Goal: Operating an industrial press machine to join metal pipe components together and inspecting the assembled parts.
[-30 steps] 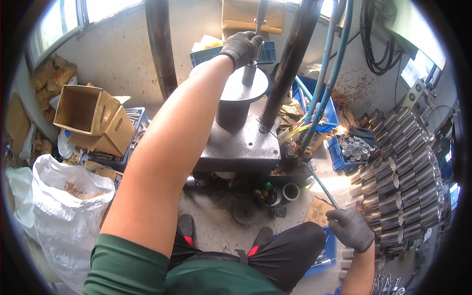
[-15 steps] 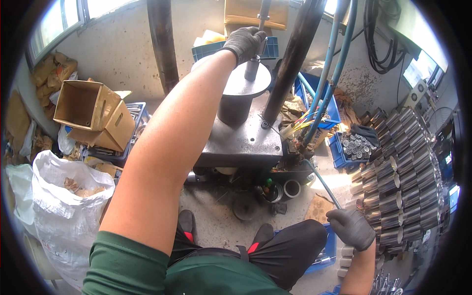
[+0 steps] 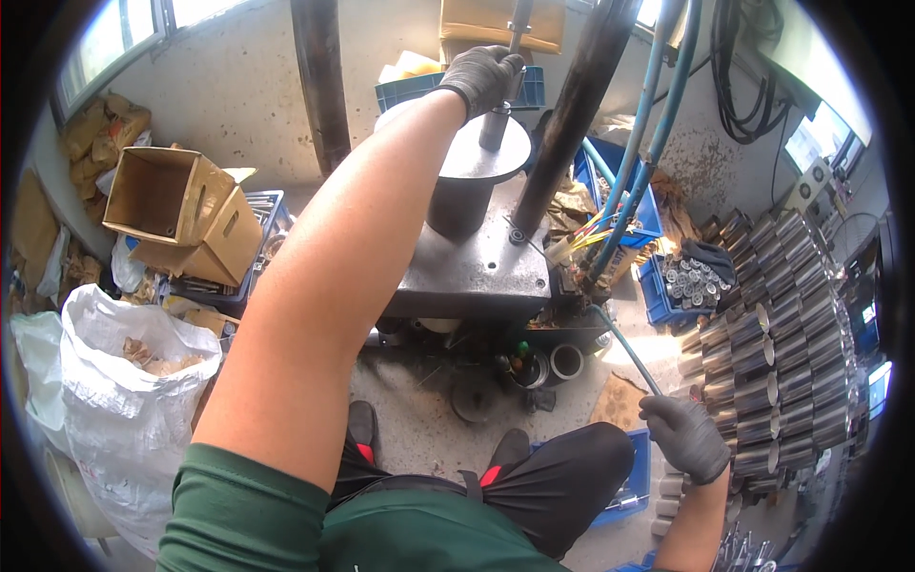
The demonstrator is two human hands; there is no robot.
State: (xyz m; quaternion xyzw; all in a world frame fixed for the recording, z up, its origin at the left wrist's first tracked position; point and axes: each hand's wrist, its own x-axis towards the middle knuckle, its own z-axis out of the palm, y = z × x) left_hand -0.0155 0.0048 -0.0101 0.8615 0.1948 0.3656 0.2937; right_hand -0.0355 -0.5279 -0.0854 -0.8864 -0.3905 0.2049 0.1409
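My left hand [image 3: 479,78], in a dark grey glove, reaches far forward. Its fingers close around an upright metal rod [image 3: 519,24], partly hidden by the glove. Just below, a short steel cylinder [image 3: 493,130] stands on a round metal plate [image 3: 477,164], which a thick dark pedestal [image 3: 457,207] carries on a heavy steel block [image 3: 467,272]. Low on the right, my right hand [image 3: 684,440], gloved too, is closed on the near end of a thin blue-green lever [image 3: 626,348] that slants up toward the machine. Two dark posts, including the right post [image 3: 577,114], flank the plate.
Stacked shiny metal tubes [image 3: 777,353] rise close beside my right hand. Blue hoses [image 3: 640,143] run down near a blue bin of small metal parts [image 3: 681,286]. To the left are a white sack [image 3: 133,419] and an open cardboard box [image 3: 157,200]. Another blue bin [image 3: 624,505] sits beside my right knee.
The view has shifted slightly, and the machine sits a little lower and farther right in it. Both hands keep their holds, on the rod and on the lever.
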